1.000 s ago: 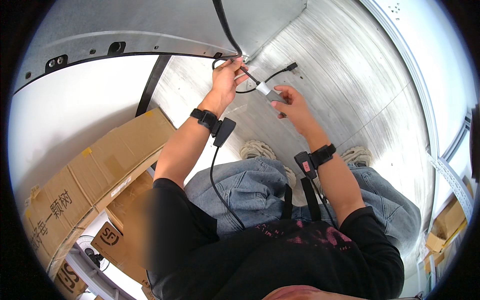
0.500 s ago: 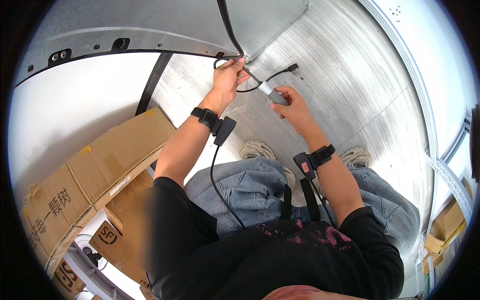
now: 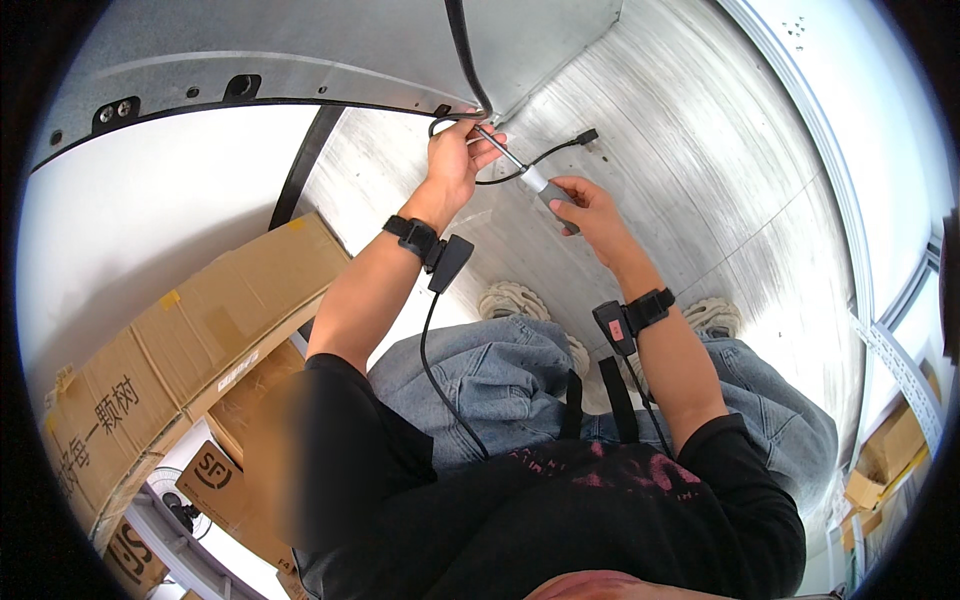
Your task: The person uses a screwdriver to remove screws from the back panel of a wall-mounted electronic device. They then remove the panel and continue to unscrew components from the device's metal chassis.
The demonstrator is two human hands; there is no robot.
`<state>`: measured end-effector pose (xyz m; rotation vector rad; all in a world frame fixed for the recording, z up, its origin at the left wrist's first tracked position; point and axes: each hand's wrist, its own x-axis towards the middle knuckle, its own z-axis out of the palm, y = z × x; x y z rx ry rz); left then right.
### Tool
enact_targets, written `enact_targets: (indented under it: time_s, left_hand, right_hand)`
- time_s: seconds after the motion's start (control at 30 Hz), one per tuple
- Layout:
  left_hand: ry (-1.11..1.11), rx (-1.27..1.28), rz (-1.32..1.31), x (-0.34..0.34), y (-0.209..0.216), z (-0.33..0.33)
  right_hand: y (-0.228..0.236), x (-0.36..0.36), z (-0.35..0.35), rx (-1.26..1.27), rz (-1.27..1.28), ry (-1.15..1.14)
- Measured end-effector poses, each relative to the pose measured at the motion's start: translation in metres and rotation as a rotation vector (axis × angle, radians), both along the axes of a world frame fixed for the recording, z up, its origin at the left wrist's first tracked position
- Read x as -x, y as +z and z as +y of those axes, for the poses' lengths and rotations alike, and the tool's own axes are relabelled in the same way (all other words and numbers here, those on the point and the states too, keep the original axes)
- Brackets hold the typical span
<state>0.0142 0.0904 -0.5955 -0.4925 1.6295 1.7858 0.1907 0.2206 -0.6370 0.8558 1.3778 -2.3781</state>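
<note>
My right hand (image 3: 598,222) is closed round the grey and white handle of a screwdriver (image 3: 536,180). Its metal shaft slants up and left to the bottom corner of a grey metal cabinet panel (image 3: 330,50). At that corner my left hand (image 3: 454,165) has its thumb and forefinger closed by the shaft's tip, its other fingers curled behind the shaft. What it pinches is too small to make out, and so is the spot the tip meets. A thick black cable (image 3: 462,50) runs down past the fingertips. Beyond the screwdriver, a thinner cord's black plug (image 3: 587,136) lies on the floor.
Cardboard boxes (image 3: 215,320) stand close by my left arm, beside a white panel (image 3: 170,190). Light wood-grain flooring (image 3: 700,150) stretches to a white curved-looking frame (image 3: 850,180) on the right. More cartons (image 3: 890,455) sit on a rack at the lower right.
My right hand has shifted its grip: the thumb now lies across the handle, where before it was at its lower side. The shaft shows brighter, and my left fingers have moved slightly at the corner.
</note>
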Motion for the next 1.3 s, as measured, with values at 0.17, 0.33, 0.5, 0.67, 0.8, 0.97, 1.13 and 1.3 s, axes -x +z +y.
enact_targets:
  time_s: [0.17, 0.33, 0.5, 0.67, 0.8, 0.97, 1.13, 1.3]
  left_hand:
    - [-0.002, 0.023, 0.043, -0.003, -0.006, -0.002]
    - [-0.086, 0.030, 0.041, -0.013, -0.003, 0.001]
    - [-0.183, -0.038, 0.030, -0.016, 0.013, 0.025]
    - [-0.315, -0.079, 0.157, -0.015, 0.036, 0.082]
    - [-0.481, -0.214, 0.214, -0.020, 0.041, 0.143]
    - [-0.661, -0.226, 0.325, -0.040, 0.033, 0.243]
    - [-0.679, -0.151, 0.395, -0.049, -0.004, 0.356]
    - [-0.623, 0.018, 0.743, -0.048, -0.040, 0.447]
  right_hand:
    - [-0.005, 0.000, -0.005, -0.038, 0.049, -0.014]
    - [-0.015, -0.008, 0.008, -0.004, 0.054, -0.032]
    - [-0.013, -0.010, 0.044, -0.034, 0.006, -0.048]
    - [0.005, -0.012, 0.091, -0.030, 0.064, -0.182]
    - [0.007, -0.034, 0.126, -0.017, 0.074, -0.354]
    - [0.016, -0.077, 0.172, -0.015, 0.113, -0.588]
    - [-0.006, -0.119, 0.206, -0.018, 0.091, -0.804]
    - [-0.024, -0.156, 0.215, 0.019, 0.066, -0.962]
